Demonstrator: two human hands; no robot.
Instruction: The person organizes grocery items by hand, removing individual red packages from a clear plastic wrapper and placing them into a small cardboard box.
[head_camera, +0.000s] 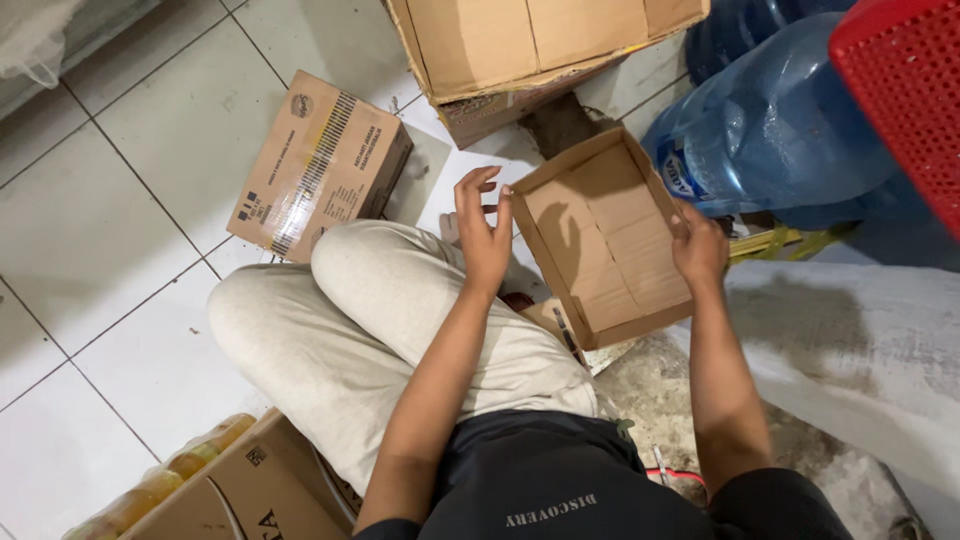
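Hands: right hand (698, 247) gripping box (608, 240) at its right wall, left hand (483, 228) open beside its left wall; box held above floor (120, 200), one-sided hold, may tip and drop.

Looks like a shop's stockroom: white floor tiles (130, 150) crowded with cartons (320, 165), big blue water jugs (770, 130) at the top right corner, a red crate (905, 90), and shrink-wrapped bottles (160, 485) at the bottom left edge.
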